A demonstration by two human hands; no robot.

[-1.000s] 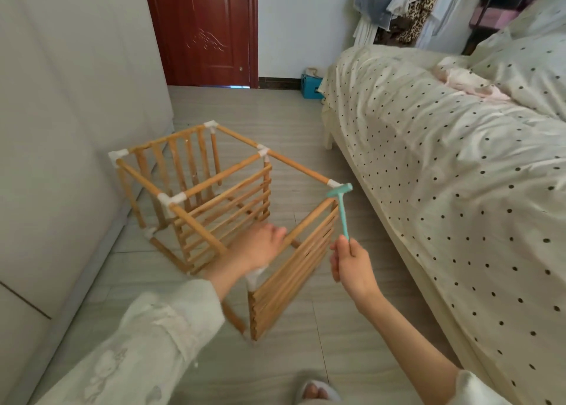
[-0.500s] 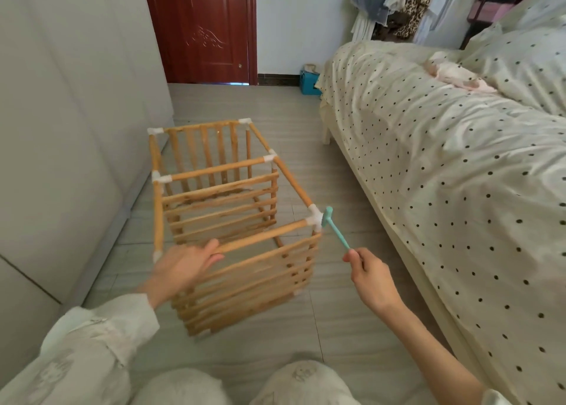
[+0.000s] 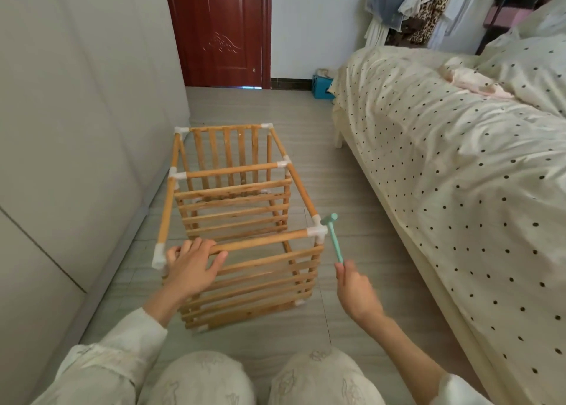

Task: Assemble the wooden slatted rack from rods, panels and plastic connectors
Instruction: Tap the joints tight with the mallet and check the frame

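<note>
The rack [image 3: 239,220] is found standing on the floor [image 3: 343,196], between a pale cabinet front [image 3: 76,128] on the left and the bed [image 3: 444,174] on the right, just ahead of the person's knees. It is seen as an open box frame: top rods are joined at the corners and midpoints by white plastic connectors, and slatted panels are fitted at the near face, across the middle and at the far end.

The left hand [image 3: 191,266] is laid over the near top rod [image 3: 260,241], close to the near left connector [image 3: 159,256]; the fingers are draped over the rod and the thumb is spread along it (a steadying hold rather than a tight clench, as far as can be seen). The right hand [image 3: 352,285] is clenched round the handle of a small teal hammer [image 3: 332,233], and the hammer head is held just beside, possibly touching, the near right connector [image 3: 318,231]; contact cannot be confirmed.

The assembly is judged to be far advanced. No loose rods, panels or connectors are seen on the floor. The step in hand is judged to be the tapping home of the joints, the near right corner being addressed at present. Remaining work is taken to be the seating of any other slack connectors; whether the other joints are fully seated cannot be told, and the lower corners are largely hidden by the slats.
</note>
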